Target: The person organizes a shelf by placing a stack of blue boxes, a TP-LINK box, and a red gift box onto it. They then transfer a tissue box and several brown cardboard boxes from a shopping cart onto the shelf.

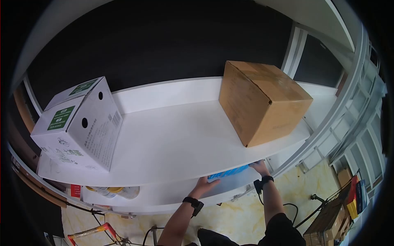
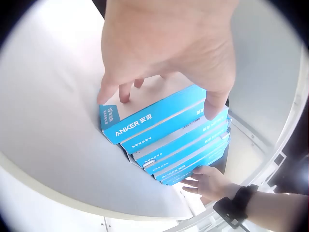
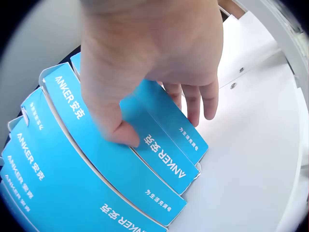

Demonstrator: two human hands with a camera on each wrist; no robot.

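Observation:
A row of thin blue-and-white ANKER boxes [image 2: 166, 126] stands on the lower shelf, packed face to face. In the head view only a blue strip of the boxes [image 1: 228, 173] shows under the upper shelf board. At the left end, my left hand [image 1: 201, 186] grips the row, fingers over the white face of the end box and thumb on its blue side. My right hand [image 1: 259, 167] holds the opposite end. The right wrist view shows its thumb pressed to the blue sides, with the other fingers reaching round the far end.
On the upper shelf [image 1: 172, 139] stand a white printed carton [image 1: 92, 131] at left and a brown cardboard box [image 1: 262, 104] at right. Jars with yellow lids [image 1: 123, 191] sit low at left. A ladder [image 1: 349, 123] leans at right; a red-handled frame [image 1: 92, 233] stands below.

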